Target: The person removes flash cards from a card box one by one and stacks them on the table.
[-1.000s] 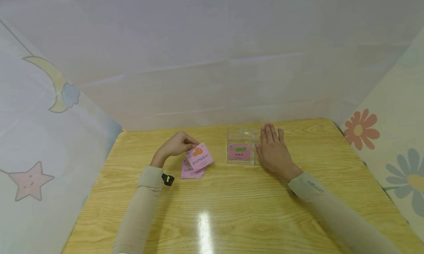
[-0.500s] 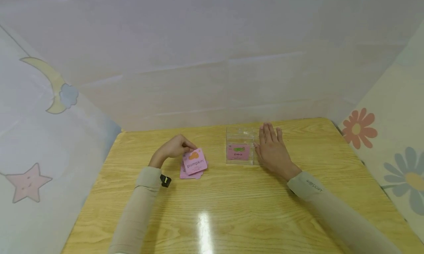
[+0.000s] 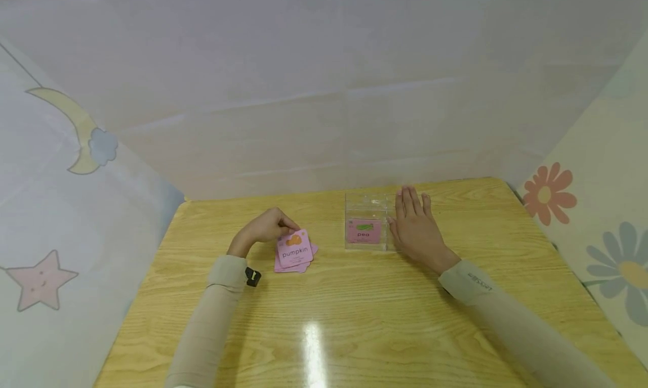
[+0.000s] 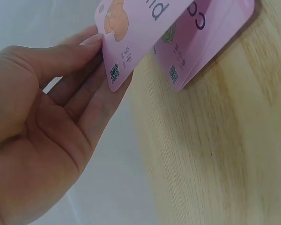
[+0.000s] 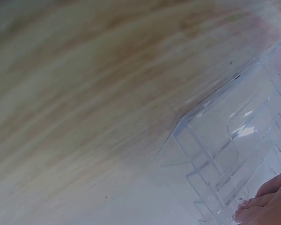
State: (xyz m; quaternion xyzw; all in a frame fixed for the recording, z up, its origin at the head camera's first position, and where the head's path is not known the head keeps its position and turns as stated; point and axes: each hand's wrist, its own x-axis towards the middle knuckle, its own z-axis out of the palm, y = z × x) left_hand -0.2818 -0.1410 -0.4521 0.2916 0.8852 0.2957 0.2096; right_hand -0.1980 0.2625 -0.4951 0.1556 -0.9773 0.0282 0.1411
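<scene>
Between thumb and fingers, my left hand (image 3: 265, 225) pinches the upper left of a pink pumpkin flash card (image 3: 295, 255). In the left wrist view that pumpkin card (image 4: 114, 28) is tilted up off several pink cards (image 4: 210, 30), the top one showing a green vegetable. Those lower cards lie on the table, mostly hidden in the head view. A clear plastic box (image 3: 365, 247) stands right of them, with a pink pea card (image 3: 363, 231) in its front part. Fingers straight, my right hand (image 3: 417, 233) lies along the box's right side, thumb at its edge.
The wood-grain table (image 3: 354, 320) reaches back to a pale cloth wall (image 3: 283, 123). Patterned cloth sides with a star (image 3: 44, 281) and flowers (image 3: 549, 194) flank it. A black wrist device (image 3: 252, 276) sits under the left cuff.
My left hand has brought the pumpkin card left and down, over the lower cards, covering the cabbage word. The right hand and box keep their places.
</scene>
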